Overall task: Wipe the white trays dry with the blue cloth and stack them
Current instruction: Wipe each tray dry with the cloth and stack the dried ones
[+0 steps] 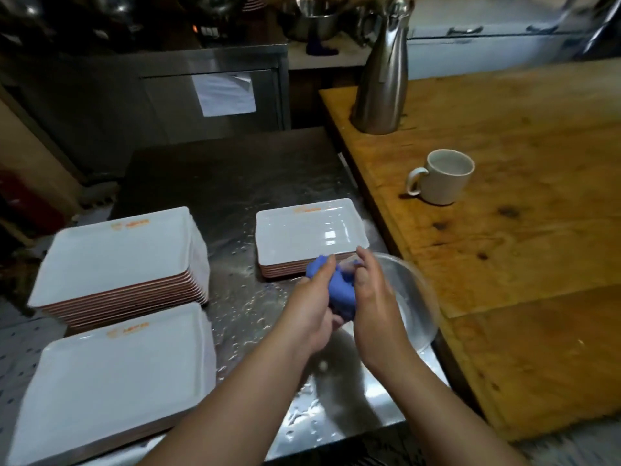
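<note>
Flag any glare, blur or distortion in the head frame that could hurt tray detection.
Head view: glare patch on the small tray stack near the blue cloth; tall left stack slightly motion-smeared at its edges; wide-angle bending of the wooden counter and nearest stack; background shelves dark and soft; wet steel table throws speckled reflections.

On the wet steel tabletop (235, 183), two tall stacks of white rectangular trays sit at the left, one stack (117, 260) behind the other (111, 381). A shorter stack of white trays (307, 233) lies to their right. Just before it, both hands, left (311, 309) and right (374, 297), hold the crumpled blue cloth (339, 290) between them over a round metal bowl (413, 297). On the wooden tabletop (521, 230) at the right stand a white mug (443, 176) and, behind it, a tall steel jug (383, 72).
</note>
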